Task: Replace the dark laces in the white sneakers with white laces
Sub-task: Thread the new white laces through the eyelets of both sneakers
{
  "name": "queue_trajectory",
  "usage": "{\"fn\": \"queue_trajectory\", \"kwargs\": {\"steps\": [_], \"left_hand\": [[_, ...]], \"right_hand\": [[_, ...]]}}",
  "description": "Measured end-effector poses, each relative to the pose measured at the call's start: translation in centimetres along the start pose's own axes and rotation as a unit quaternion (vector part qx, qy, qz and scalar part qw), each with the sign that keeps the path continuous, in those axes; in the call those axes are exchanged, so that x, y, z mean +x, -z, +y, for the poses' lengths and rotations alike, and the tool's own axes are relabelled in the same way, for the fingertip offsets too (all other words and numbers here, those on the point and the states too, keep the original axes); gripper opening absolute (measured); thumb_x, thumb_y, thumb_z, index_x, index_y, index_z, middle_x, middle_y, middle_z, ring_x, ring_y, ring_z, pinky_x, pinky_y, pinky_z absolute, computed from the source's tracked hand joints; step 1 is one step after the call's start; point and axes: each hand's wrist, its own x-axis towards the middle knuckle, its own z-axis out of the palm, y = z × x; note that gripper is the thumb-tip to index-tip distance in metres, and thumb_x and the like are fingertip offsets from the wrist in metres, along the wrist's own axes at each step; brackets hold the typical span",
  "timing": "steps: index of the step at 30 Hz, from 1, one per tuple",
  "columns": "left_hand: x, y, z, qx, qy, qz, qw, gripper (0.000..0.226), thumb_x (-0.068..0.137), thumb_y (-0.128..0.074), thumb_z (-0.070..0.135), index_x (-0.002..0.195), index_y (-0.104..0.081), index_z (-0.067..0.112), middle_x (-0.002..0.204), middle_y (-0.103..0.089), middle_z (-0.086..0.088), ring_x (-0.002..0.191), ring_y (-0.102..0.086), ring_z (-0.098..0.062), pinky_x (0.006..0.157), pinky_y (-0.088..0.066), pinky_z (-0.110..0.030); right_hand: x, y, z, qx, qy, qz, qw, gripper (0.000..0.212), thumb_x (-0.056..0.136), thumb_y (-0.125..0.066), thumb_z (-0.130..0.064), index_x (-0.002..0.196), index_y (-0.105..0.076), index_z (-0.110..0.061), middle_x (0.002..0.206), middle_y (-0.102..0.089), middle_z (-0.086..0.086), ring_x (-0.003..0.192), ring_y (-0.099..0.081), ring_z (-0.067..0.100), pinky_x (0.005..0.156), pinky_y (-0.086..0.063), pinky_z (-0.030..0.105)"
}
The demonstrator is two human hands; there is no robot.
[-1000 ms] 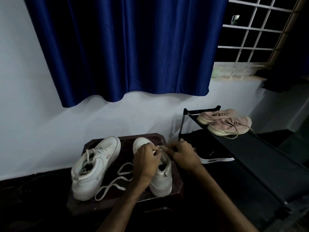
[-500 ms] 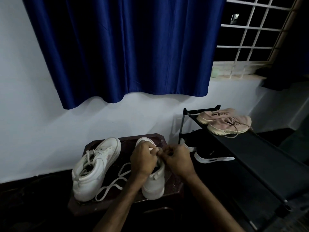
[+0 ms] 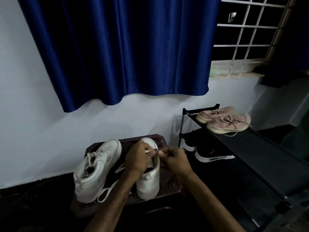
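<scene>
Two white sneakers stand on a dark brown stool. The left sneaker carries a pale lace and stands untouched. Over the right sneaker my two hands meet above its tongue. My left hand has its fingers curled and pinches a white lace at the top of the shoe. My right hand is curled too and pinches the same lace beside it. A loose length of white lace trails between the two shoes. The eyelets under my hands are hidden.
A black shoe rack stands to the right, with a pink pair of shoes on top and black shoes on the lower shelf. A blue curtain hangs over the white wall; a barred window is at upper right.
Both hands have shifted slightly up and toward the toe of the right sneaker, still working the lace. The right sneaker has turned a little under them.
</scene>
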Motion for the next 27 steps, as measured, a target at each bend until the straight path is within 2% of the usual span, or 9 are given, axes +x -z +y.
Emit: {"fn": "queue_trajectory", "kwargs": {"steps": [1,3,6,10,14,17,20,23,27], "left_hand": [[0.1,0.1,-0.3,-0.02,-0.006,-0.005,1.0,0.008,0.077,-0.079,0.025,0.079,-0.074,0.019,0.08,-0.057,0.012,0.088,-0.063,-0.015,0.074,-0.045,-0.028],[0.1,0.2,-0.8,-0.042,-0.026,0.004,0.999,0.007,0.076,-0.08,0.023,0.077,-0.075,0.018,0.077,-0.056,0.012,0.083,-0.063,-0.014,0.074,-0.048,-0.031],[-0.1,0.0,-1.5,-0.028,-0.038,0.014,0.999,0.024,0.085,-0.07,0.037,0.077,-0.075,0.015,0.079,-0.056,0.005,0.079,-0.06,-0.016,0.075,-0.05,-0.038],[-0.5,-0.5,-2.4,-0.014,-0.021,-0.011,1.0,0.055,0.066,-0.056,0.072,0.089,-0.075,0.026,0.093,-0.065,0.003,0.092,-0.062,-0.012,0.082,-0.053,-0.037],[-1.2,-0.9,-1.9,-0.009,-0.005,0.003,1.0,0.057,0.067,-0.048,0.066,0.095,-0.074,0.023,0.097,-0.06,0.001,0.1,-0.059,-0.018,0.086,-0.052,-0.04],[-1.9,-1.1,-1.4,0.019,-0.009,0.026,0.999,0.04,0.078,-0.056,0.051,0.095,-0.072,0.019,0.1,-0.054,0.001,0.101,-0.058,-0.021,0.08,-0.048,-0.033],[-1.9,-1.4,-1.8,-0.009,-0.002,0.033,0.999,0.011,0.082,-0.07,0.025,0.09,-0.07,0.017,0.1,-0.053,0.004,0.101,-0.056,-0.018,0.077,-0.037,-0.023],[-1.8,-1.6,-2.3,-0.034,-0.005,0.04,0.999,0.01,0.08,-0.07,0.016,0.09,-0.069,0.017,0.104,-0.054,0.006,0.102,-0.055,-0.016,0.081,-0.035,-0.02],[-1.5,-1.8,-2.7,-0.041,-0.033,0.023,0.998,0.021,0.081,-0.068,0.011,0.102,-0.069,0.014,0.113,-0.055,0.007,0.11,-0.054,-0.016,0.091,-0.036,-0.019]], "right_hand": [[0.1,0.0,-0.1,0.056,-0.032,-0.016,0.998,0.012,0.091,-0.066,-0.015,0.092,-0.071,-0.003,0.08,-0.069,0.017,0.069,-0.064,0.024,0.074,-0.057,0.042],[0.6,-0.2,-0.3,0.047,-0.035,-0.013,0.998,0.008,0.091,-0.064,-0.007,0.085,-0.068,-0.006,0.074,-0.066,0.013,0.065,-0.062,0.023,0.069,-0.058,0.044],[0.6,-0.9,-0.8,-0.03,0.014,0.015,0.999,0.014,0.086,-0.069,-0.007,0.075,-0.065,-0.016,0.064,-0.061,0.0,0.052,-0.056,0.011,0.049,-0.05,0.027],[0.4,-0.9,-1.0,-0.191,0.074,0.021,0.979,0.006,0.073,-0.058,-0.021,0.077,-0.059,-0.026,0.075,-0.068,-0.007,0.071,-0.063,0.013,0.067,-0.05,0.029],[-0.1,-0.3,-0.6,-0.192,0.116,-0.002,0.974,0.007,0.09,-0.047,-0.021,0.083,-0.05,-0.022,0.076,-0.062,-0.003,0.068,-0.056,0.011,0.065,-0.042,0.029],[-0.3,0.5,0.1,-0.123,0.095,-0.011,0.988,0.011,0.095,-0.041,-0.018,0.086,-0.047,-0.016,0.076,-0.061,0.004,0.061,-0.057,0.009,0.059,-0.049,0.024],[-1.1,1.8,1.5,-0.015,0.007,-0.039,0.999,0.017,0.1,-0.039,-0.018,0.089,-0.048,-0.009,0.075,-0.061,0.013,0.066,-0.063,0.025,0.063,-0.059,0.045],[-1.5,3.3,2.2,-0.087,-0.021,-0.117,0.989,0.018,0.099,-0.04,-0.017,0.086,-0.051,-0.012,0.078,-0.062,0.01,0.067,-0.063,0.022,0.058,-0.058,0.045],[-0.3,3.1,-0.4,-0.129,0.066,-0.065,0.987,0.028,0.1,-0.044,-0.039,0.085,-0.055,-0.019,0.078,-0.065,0.001,0.066,-0.062,0.014,0.058,-0.055,0.039]]}}
